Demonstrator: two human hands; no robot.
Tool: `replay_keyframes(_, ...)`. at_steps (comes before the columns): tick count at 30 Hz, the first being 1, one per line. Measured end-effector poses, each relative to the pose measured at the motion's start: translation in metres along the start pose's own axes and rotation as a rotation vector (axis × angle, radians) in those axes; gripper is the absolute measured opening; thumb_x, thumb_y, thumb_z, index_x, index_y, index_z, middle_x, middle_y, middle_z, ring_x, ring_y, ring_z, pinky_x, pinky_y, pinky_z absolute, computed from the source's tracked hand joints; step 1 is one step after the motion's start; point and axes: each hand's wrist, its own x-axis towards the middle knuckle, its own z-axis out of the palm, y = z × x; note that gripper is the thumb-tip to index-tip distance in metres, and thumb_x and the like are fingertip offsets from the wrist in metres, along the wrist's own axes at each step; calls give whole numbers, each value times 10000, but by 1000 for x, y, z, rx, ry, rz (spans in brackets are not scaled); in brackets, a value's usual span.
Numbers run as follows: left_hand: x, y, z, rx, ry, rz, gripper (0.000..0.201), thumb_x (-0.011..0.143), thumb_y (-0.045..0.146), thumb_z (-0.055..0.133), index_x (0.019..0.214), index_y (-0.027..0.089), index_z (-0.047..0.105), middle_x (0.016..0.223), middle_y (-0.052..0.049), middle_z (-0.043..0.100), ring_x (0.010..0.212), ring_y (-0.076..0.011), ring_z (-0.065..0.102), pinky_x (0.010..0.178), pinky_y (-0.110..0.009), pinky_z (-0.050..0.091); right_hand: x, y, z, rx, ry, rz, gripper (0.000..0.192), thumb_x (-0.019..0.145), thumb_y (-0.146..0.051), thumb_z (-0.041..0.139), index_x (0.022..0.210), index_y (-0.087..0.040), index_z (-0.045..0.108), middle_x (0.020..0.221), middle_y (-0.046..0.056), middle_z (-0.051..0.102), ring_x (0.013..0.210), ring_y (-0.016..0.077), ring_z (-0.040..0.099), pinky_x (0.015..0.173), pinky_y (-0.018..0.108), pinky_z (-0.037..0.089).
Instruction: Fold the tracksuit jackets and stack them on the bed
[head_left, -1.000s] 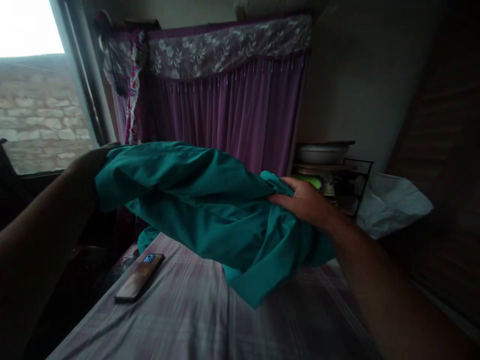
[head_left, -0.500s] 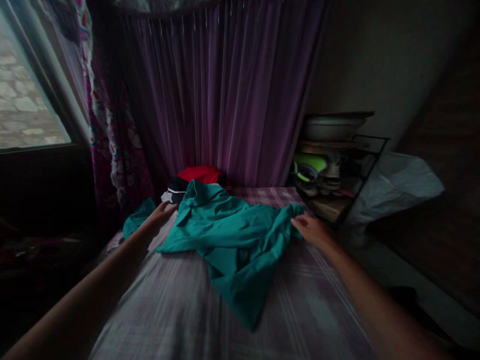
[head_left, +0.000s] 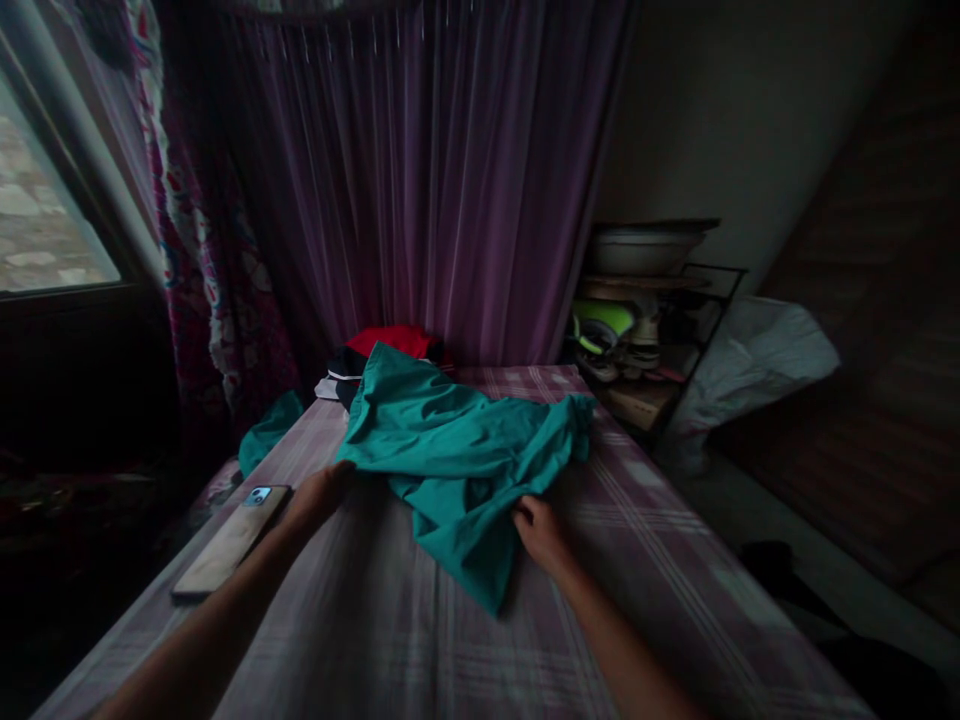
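Note:
A crumpled teal garment (head_left: 450, 430) lies spread over the checked cloth, one flap pointing down toward me. Its exact kind is unclear from the folds. My left hand (head_left: 326, 488) is closed on the garment's left corner, lifting that edge slightly. On the other side, my right hand (head_left: 541, 530) pinches the right edge of the lower flap, fingers bent. A phone (head_left: 229, 545) lies face down beside my left forearm, which covers part of its edge.
The checked cloth (head_left: 645, 600) covers the surface. Behind the garment sit folded red and dark clothes (head_left: 390, 340) against a purple curtain (head_left: 450, 200). Another teal cloth (head_left: 266, 432) hangs at the left edge. A rack (head_left: 637, 400) with shoes and a basin stands right, near a white bag (head_left: 757, 360).
My left hand has come down to the garment's left corner and grips it. My right hand has left the far right end and moved left and nearer, onto the lower flap.

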Motion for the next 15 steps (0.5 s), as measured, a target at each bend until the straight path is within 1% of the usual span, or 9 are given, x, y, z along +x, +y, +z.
replay_keyframes(2, 1, 5, -13, 16, 83, -2, 387, 943, 350, 329, 1105, 215, 653, 1011, -107, 749, 943, -286, 705, 772, -352, 511, 2, 4, -12, -163, 145, 21, 430, 890, -357, 521, 1288, -212, 594, 1313, 150, 604, 1243, 301, 565, 984, 416, 470)
replay_keyframes(4, -3, 12, -31, 37, 176, 41, 351, 939, 321, 326, 1037, 210, 644, 961, -100, 738, 890, -262, 690, 747, -333, 493, 3, 10, -25, -355, 238, -12, 619, 828, -299, 626, 1428, -265, 479, 1533, 151, 397, 1409, 347, 388, 1056, 493, 399)
replay_keyframes(5, -6, 16, -40, 55, 215, 71, 334, 935, 304, 326, 1002, 209, 640, 933, -97, 730, 867, -253, 681, 743, -329, 483, 5, 12, -30, -430, 241, -43, 643, 800, -246, 653, 1420, -288, 489, 1586, 134, 323, 1455, 360, 304, 1083, 531, 354)
replay_keyframes(7, -14, 25, -61, 108, 254, 122, 317, 929, 271, 323, 948, 198, 631, 880, -97, 712, 826, -241, 662, 740, -327, 465, 10, 15, -38, -516, 201, -98, 472, 794, -163, 628, 1251, -286, 629, 1589, 100, 347, 1484, 349, 240, 1112, 569, 277)
replay_keyframes(9, -23, 31, -79, 178, 246, 130, 318, 929, 248, 311, 935, 181, 622, 850, -103, 695, 796, -236, 651, 729, -325, 445, 18, 15, -45, -499, 155, -144, 291, 828, -125, 547, 1046, -243, 699, 1489, 97, 502, 1457, 309, 310, 1129, 548, 241)
replay_keyframes(10, -29, 33, -86, 213, 236, 121, 322, 931, 240, 303, 943, 175, 618, 853, -104, 691, 792, -233, 648, 723, -321, 434, 21, 15, -49, -460, 128, -163, 275, 843, -117, 507, 1003, -231, 699, 1397, 101, 590, 1412, 286, 388, 1131, 525, 245)
replay_keyframes(12, -40, 33, -97, 275, 216, 90, 330, 937, 237, 289, 985, 175, 609, 883, -101, 693, 800, -226, 647, 709, -310, 414, 25, 14, -61, -366, 77, -180, 302, 867, -134, 446, 1032, -220, 684, 1160, 95, 713, 1230, 248, 566, 1090, 464, 320)
replay_keyframes(13, -46, 31, -100, 305, 205, 65, 336, 941, 245, 281, 1001, 180, 605, 896, -96, 693, 796, -225, 647, 695, -305, 402, 25, 15, -68, -327, 62, -181, 314, 878, -153, 419, 1047, -217, 676, 1050, 82, 734, 1111, 231, 627, 1038, 424, 378)
replay_keyframes(15, -58, 24, -102, 354, 168, 9, 354, 947, 284, 267, 991, 199, 608, 879, -84, 691, 767, -226, 646, 654, -300, 376, 18, 17, -87, -257, -16, -184, 308, 889, -196, 386, 989, -211, 677, 906, 54, 731, 913, 205, 662, 892, 348, 462)
